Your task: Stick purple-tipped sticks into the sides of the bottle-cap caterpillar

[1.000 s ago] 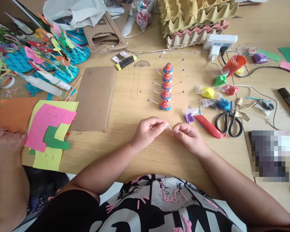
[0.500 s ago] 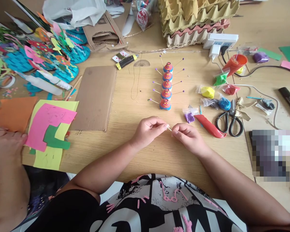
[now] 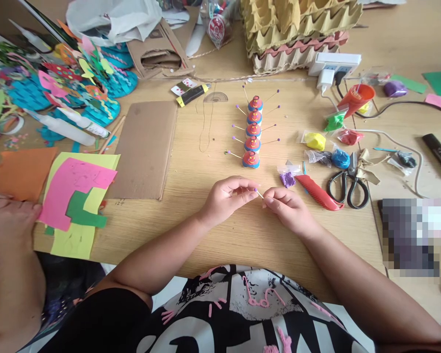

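My right hand [image 3: 288, 208] pinches a thin pale stick [image 3: 260, 195] near its right end. A small purple ball [image 3: 256, 189] sits on the stick's left end, at the fingertips of my left hand [image 3: 226, 198], whose thumb and fingers are closed around it. Beyond my hands stands a row of several red-and-blue figures [image 3: 253, 130] with yellow smiling faces. Sticks tipped with purple balls spread from their sides. The nearest figure [image 3: 250, 159] has a stick on its left side only.
Scissors [image 3: 348, 184], a red cutter [image 3: 319, 193] and bagged clay [image 3: 316, 140] lie right. Cardboard [image 3: 145, 149] and cut paper [image 3: 77, 196] lie left, by another person's hand [image 3: 12, 220]. Egg trays [image 3: 294, 34] and a power strip [image 3: 336, 63] stand behind.
The purple ball now shows at the stick's left end, where my left fingertips covered it before. My left fingers have loosened slightly around it; both hands stay in nearly the same place.
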### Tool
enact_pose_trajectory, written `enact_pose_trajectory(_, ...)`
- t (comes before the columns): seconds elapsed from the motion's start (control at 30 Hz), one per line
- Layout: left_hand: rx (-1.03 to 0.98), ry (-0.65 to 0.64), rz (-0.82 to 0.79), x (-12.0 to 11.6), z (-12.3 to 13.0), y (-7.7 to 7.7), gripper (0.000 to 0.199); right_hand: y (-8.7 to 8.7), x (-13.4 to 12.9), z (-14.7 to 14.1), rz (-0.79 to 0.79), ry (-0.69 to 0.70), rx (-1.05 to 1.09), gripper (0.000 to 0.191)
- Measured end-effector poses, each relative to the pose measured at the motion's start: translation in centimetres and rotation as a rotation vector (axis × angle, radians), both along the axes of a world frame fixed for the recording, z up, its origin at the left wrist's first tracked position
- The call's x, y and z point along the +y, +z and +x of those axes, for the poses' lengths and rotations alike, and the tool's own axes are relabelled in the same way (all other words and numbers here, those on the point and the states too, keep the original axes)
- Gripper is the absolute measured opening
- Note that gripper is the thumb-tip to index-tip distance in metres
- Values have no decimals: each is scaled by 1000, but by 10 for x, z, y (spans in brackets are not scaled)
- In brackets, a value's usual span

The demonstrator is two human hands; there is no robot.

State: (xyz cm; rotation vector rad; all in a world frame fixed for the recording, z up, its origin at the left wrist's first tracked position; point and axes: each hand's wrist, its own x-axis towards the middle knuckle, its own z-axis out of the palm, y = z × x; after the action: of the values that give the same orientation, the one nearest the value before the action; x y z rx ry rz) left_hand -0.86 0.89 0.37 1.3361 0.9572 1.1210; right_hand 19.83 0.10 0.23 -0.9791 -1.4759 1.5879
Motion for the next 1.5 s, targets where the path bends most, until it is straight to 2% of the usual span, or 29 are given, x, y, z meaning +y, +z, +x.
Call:
enact_pose_trajectory(0.17, 80, 10, 81, 1, -2, 3, 17, 4, 0, -2, -13, 20, -9, 42)
enact_pose_trajectory(0.3, 79, 5, 85, 1, -2, 4, 18, 3, 0, -1, -21, 22, 0, 41)
enact_pose_trajectory(0.53, -19, -40, -91, -2, 3, -1, 25, -8, -1, 2, -57, 6, 58, 33)
enact_pose_trajectory(0.73, -69, -75, -204, -4, 3, -3, 25, -9, -1, 1, -73, 25, 59, 35)
enact_pose_trajectory(1.07, -108, -72, -162, -4, 2, 0, 24, -1, -1, 0, -37, 20, 11, 35)
enact_pose_trajectory(1.27, -95, -25, -167, -3, 1, -2, 29, -2, -2, 0, -53, 5, 3, 35)
enact_pose_trajectory(1.5, 27, 62, -79, -3, 3, 4, 21, 4, -1, -3, -25, -4, -31, 41)
